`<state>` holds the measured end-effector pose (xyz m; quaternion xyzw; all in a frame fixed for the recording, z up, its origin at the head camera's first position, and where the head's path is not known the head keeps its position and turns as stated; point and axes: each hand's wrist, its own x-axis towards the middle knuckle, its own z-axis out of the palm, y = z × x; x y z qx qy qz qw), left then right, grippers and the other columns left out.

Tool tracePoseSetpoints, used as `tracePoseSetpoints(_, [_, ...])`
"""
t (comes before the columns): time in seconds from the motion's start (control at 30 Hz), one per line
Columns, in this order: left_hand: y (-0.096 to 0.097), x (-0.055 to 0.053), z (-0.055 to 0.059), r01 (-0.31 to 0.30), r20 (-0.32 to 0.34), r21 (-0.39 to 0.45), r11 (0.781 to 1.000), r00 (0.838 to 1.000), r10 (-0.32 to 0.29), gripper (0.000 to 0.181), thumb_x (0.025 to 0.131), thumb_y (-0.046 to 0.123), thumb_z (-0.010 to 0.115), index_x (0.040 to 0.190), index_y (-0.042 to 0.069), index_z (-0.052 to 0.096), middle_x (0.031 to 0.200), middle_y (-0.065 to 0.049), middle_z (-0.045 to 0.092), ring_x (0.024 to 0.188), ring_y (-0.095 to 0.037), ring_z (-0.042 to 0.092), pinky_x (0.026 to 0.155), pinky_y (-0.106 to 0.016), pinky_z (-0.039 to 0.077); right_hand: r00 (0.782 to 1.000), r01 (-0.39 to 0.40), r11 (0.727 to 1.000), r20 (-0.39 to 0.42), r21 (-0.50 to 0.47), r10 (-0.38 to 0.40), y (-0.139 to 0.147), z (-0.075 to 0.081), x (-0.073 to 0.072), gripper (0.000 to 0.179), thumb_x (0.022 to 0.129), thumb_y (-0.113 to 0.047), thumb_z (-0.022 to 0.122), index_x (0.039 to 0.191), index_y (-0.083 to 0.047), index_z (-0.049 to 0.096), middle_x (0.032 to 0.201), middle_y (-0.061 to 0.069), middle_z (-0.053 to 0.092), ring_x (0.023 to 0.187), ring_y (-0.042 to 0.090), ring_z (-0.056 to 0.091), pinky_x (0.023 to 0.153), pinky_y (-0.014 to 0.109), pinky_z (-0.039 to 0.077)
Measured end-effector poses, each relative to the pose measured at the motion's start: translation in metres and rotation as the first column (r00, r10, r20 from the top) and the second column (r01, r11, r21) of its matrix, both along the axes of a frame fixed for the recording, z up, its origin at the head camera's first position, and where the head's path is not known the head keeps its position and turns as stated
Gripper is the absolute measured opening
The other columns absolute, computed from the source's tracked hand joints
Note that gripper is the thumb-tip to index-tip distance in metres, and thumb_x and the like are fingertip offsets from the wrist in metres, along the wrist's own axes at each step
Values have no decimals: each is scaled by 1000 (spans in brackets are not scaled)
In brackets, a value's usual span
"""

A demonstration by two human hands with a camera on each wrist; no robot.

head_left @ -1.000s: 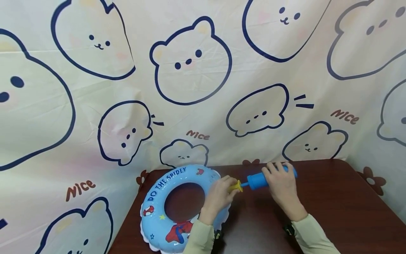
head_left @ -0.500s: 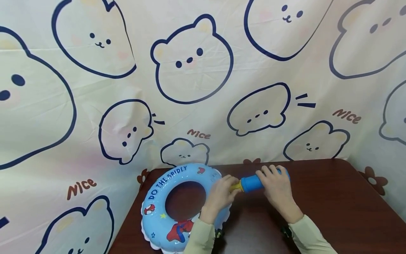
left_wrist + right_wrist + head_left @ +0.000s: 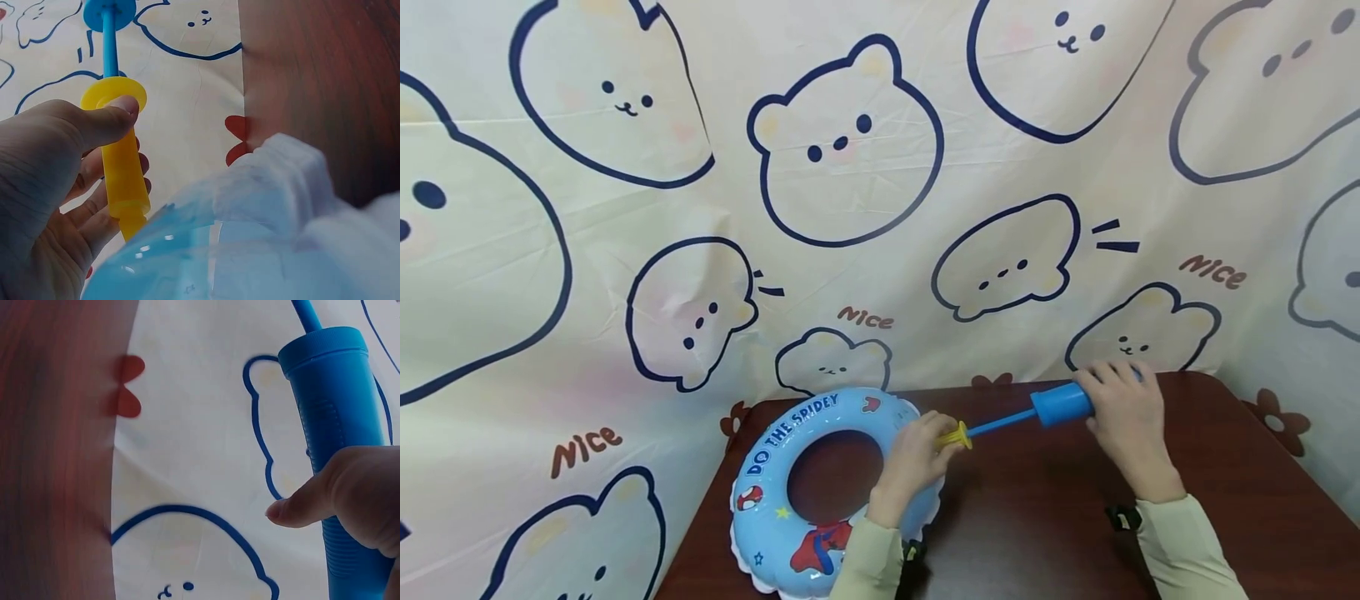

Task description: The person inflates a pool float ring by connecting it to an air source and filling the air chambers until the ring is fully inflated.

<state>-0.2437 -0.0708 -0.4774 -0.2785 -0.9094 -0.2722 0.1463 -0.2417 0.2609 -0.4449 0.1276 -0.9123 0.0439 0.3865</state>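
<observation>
A blue hand air pump [image 3: 1063, 405] with a yellow nozzle end is held between my two hands. My left hand [image 3: 913, 458] grips the yellow part [image 3: 122, 165], thumb across its flange, close over the inflated swim ring. My right hand [image 3: 1127, 417] wraps round the ribbed blue barrel [image 3: 340, 419]. A long stretch of thin blue rod [image 3: 1002, 422] shows between barrel and yellow flange. The light-blue swim ring [image 3: 801, 425], printed "DO THE SPIDEY", lies on the table under my left forearm. In the left wrist view the yellow tip meets the swim ring [image 3: 181, 250].
A dark brown wooden table [image 3: 1015, 517] carries everything. Behind it hangs a pale cloth [image 3: 850, 275] printed with bear outlines, meeting the table's back edge. Black straps sit at both wrists by the light sleeves.
The barrel first slid left against the yellow flange, covering the rod. Now my right hand has drawn it far out to the right, exposing more rod. My left hand stayed nearly still.
</observation>
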Motion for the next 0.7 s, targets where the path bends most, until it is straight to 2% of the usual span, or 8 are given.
tracePoseSetpoints(0.27, [0,0,1,1,11,1,1000,1000,-1,29,97,28,82,121,14,75,110,0,74,93,-12,68,85,-23,61,999,48,999,24,-13,-48,7,6,2,69,53,-1,103,114,-8,72,120,21,70,122,46,55,111,69,36])
tracePoseSetpoints(0.43, [-1,0,1,-2,-5,-11,1000,1000,2,28,97,28,82,120,14,76,111,0,75,94,-12,70,86,-23,61,1000,18,999,-13,38,-18,-8,3,1,68,53,-4,104,113,-8,73,116,20,72,118,46,59,106,70,40])
tracePoseSetpoints(0.57, [0,0,0,-3,-38,-22,1000,999,2,28,96,27,83,119,14,77,111,0,76,94,-12,71,86,-23,61,999,-20,997,-41,75,23,-25,-6,-2,67,53,-7,105,111,-9,73,113,18,73,112,44,62,101,69,45])
tracePoseSetpoints(0.7, [1,0,-1,-2,-64,-37,999,998,-1,27,95,27,84,118,13,78,110,1,77,93,-12,72,86,-22,60,999,-46,994,-15,101,48,-44,-13,-1,65,53,-10,106,109,-11,73,112,16,74,111,41,65,99,67,47])
